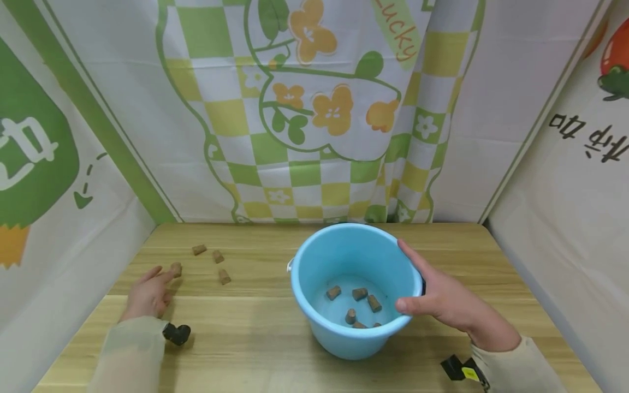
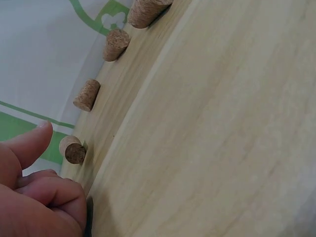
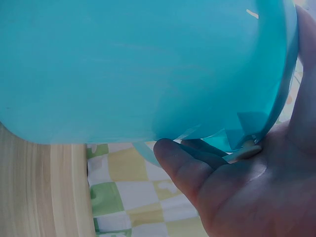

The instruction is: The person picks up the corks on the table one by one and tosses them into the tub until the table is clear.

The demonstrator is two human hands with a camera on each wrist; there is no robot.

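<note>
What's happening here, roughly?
A person's right hand grips the rim of a light blue bucket, with several corks lying inside. Their left hand is at a loose cork on the wooden table; whether it touches that cork is hard to tell. Three other corks lie nearby on the table, outside the bucket.

The head view looks forward and down; the close left-wrist view shares its corks (image 1: 224, 277), the right its bucket (image 1: 350, 345).
</note>
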